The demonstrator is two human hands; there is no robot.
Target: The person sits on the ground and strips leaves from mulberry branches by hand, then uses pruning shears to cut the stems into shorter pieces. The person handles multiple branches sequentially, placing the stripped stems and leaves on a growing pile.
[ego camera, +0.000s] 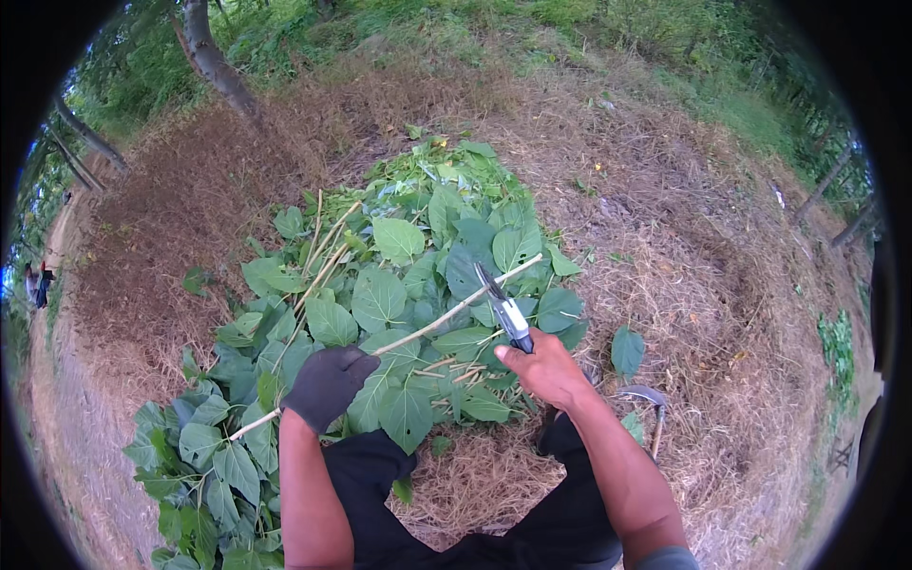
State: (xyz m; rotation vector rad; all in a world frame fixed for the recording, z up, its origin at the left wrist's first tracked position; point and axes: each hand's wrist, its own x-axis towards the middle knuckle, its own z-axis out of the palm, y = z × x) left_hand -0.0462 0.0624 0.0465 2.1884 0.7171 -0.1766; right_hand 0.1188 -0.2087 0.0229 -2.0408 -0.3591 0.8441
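Observation:
My left hand [332, 385] wears a dark glove and is closed around a long, leafless, pale stick [434, 324]. The stick slants up to the right, and its lower end sticks out past my left wrist. My bare right hand [545, 367] grips pruning shears [509, 310] with a white and dark body. Their blades cross the stick a little short of its far end; whether they touch it I cannot tell. Below the stick spreads a heap of broad green leaves [381, 299]. Short cut stick pieces [452, 370] lie among the leaves near my right hand.
A sickle [654, 406] with a wooden handle rests on the dry grass right of my right forearm. Longer bare sticks [324, 274] lie across the heap's left side. Leafy branches [221, 470] cover the ground at lower left. Trees [214, 60] and a distant person [41, 285] appear farther off.

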